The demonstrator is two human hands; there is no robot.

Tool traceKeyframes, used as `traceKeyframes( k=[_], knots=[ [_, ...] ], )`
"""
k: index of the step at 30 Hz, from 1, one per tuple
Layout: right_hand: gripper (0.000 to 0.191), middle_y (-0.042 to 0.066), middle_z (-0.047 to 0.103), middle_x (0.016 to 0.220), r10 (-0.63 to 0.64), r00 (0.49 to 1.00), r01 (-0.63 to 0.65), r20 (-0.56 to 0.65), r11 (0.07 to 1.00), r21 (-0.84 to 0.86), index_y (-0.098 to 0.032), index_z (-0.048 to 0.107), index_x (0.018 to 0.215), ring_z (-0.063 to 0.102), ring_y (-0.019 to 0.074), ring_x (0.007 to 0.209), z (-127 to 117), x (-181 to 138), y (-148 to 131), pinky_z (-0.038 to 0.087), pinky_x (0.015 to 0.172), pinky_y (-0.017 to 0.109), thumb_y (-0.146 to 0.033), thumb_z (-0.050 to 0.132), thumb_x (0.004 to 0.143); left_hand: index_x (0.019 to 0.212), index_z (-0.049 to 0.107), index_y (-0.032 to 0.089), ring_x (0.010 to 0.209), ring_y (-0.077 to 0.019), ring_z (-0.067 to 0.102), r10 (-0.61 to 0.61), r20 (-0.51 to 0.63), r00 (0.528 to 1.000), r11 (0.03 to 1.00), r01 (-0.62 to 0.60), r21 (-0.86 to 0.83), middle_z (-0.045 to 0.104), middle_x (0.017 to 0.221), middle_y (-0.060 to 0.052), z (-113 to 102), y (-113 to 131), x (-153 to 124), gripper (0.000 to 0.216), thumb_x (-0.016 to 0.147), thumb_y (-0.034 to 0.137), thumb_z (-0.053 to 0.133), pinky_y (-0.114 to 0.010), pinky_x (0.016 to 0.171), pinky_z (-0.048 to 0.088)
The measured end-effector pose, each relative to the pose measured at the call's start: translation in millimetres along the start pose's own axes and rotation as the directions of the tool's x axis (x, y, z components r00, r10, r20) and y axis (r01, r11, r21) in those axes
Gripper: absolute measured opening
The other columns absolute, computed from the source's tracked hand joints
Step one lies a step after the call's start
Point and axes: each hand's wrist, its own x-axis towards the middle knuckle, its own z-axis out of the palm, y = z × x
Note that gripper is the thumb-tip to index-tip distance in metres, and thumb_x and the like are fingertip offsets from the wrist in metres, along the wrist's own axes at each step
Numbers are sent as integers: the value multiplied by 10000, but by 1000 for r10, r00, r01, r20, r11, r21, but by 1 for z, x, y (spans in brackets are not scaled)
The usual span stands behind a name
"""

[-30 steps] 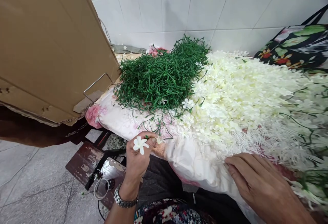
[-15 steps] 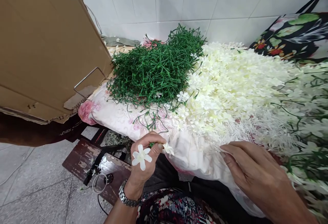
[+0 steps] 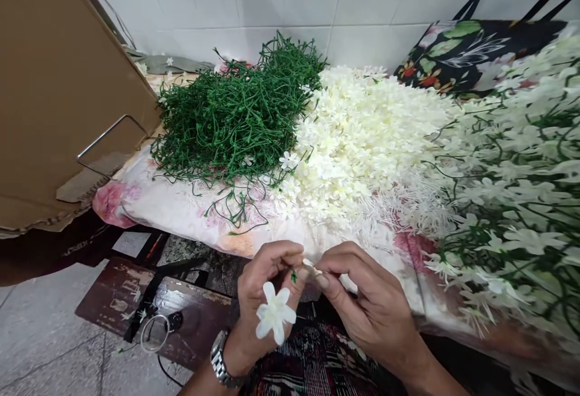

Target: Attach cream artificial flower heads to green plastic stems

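Observation:
My left hand [image 3: 272, 287] is closed around a green artificial flower stem [image 3: 294, 276]; a white artificial flower [image 3: 275, 313] hangs in front of its palm. At its fingertips is a small white flower piece [image 3: 310, 265], mostly covered by fingers. My right hand [image 3: 362, 299] pinches at that same piece, fingertips meeting those of the left. Beyond the hands, a heap of green plastic stems [image 3: 235, 112] lies on the floral cloth [image 3: 181, 208]. To its right spreads a pile of loose white petals [image 3: 362, 136], with thin white strands [image 3: 403, 199] along the near side.
Finished-looking white flowers on green stems [image 3: 521, 214] are heaped at the right. A cardboard box [image 3: 67, 94] with a bent metal wire [image 3: 104, 136] stands at the left. Behind is a black floral bag [image 3: 471, 57] against the tiled wall. A worn wooden bench [image 3: 113, 305] stands below.
My right hand has moved left from the white strands to meet my left hand at its fingertips. The view has shifted to the right, showing more of the stemmed flowers.

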Motion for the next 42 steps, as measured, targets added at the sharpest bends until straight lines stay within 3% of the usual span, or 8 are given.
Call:
traceKeyframes(
  k=[7,17,22,27,37,42],
  knots=[
    [95,-9,533,710,53,994,-43,-97,993,107,-174,543,817,517,77,644,-3,-10,3,423,554,193,-88,509,839,800,539,198,554,-81,533,-51,141,989,999,51,3,550,637,38,7,8,-5,43,823,166,557,-157,501,422],
    [111,4,521,677,130,985,-104,-111,971,215,-177,539,774,508,104,611,4,-15,8,426,528,213,-144,475,858,815,577,181,587,-87,544,44,117,992,999,-41,-31,592,681,15,13,9,-5,74,796,110,588,-174,541,436],
    [113,11,547,696,103,993,-91,-65,981,172,-170,560,804,525,103,620,2,-14,8,433,539,210,-153,466,864,725,576,170,528,-80,528,1,79,997,1000,-3,30,581,616,28,13,11,-1,86,785,110,593,-167,498,422],
    [76,13,556,728,75,995,-68,-58,991,116,-166,576,856,534,100,653,-2,-11,8,440,559,207,-193,505,854,779,560,174,524,-73,515,22,92,996,997,-29,78,565,630,36,9,7,-4,124,783,51,556,-163,496,408],
    [194,-13,502,609,216,975,-221,54,968,120,-166,552,697,474,89,547,-6,-8,11,397,494,210,-263,524,862,891,541,158,586,-124,539,197,218,956,967,-225,116,583,670,-31,6,3,-8,208,785,-4,465,-227,535,424],
    [227,-4,523,625,275,953,-297,126,928,223,-165,553,694,475,92,553,-9,-11,14,390,495,213,-313,524,863,892,549,165,580,-125,539,197,235,952,967,-228,114,585,669,-32,5,2,-8,224,779,-11,468,-229,524,428]
  ],
)
